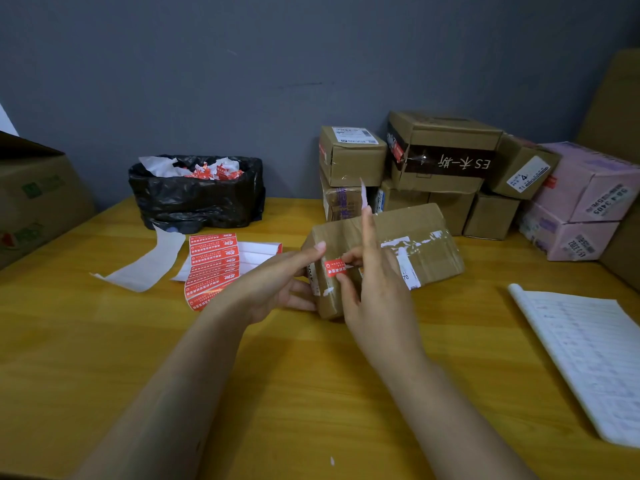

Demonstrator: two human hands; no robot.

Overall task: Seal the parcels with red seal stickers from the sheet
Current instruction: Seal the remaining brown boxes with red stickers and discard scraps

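Observation:
A brown taped parcel [415,244] lies on the yellow table [277,375] in the middle. A red seal sticker [334,267] sits on its near left edge. My left hand [277,285] grips the parcel's left end, thumb on top and fingers along the side. My right hand [374,282] pinches the sticker's right end between thumb and a finger, with one finger raised straight up. The sheet of red stickers [211,265] lies just left of my left hand, partly peeled.
A black bin bag [197,199] full of peeled backing scraps stands at the back. White backing strip [149,265] lies beside it. Stacked brown and pink parcels [450,168] fill the back right. A large carton [34,199] is at left, a notebook [588,355] at right.

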